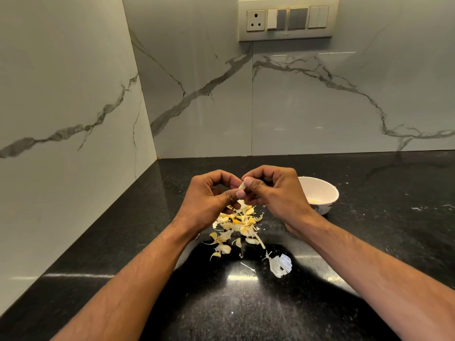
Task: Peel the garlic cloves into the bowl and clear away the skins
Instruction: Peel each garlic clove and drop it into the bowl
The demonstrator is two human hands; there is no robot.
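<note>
Left hand [209,193] and right hand [273,190] pinch one clove [242,186] at frame centre. Skins [236,225] lie below; the bowl [320,193] sits right.

- We see a black speckled stone countertop [246,311], polished and glossy, throwing back light.
- We note glossy white marble-look wall tiles [307,102] with grey veins.
- We find papery, dry garlic skins [236,225], thin and matt.
- We see a smooth white bowl [330,193], slightly shiny.
- We note a plastic switch panel [286,19], satin.
</note>
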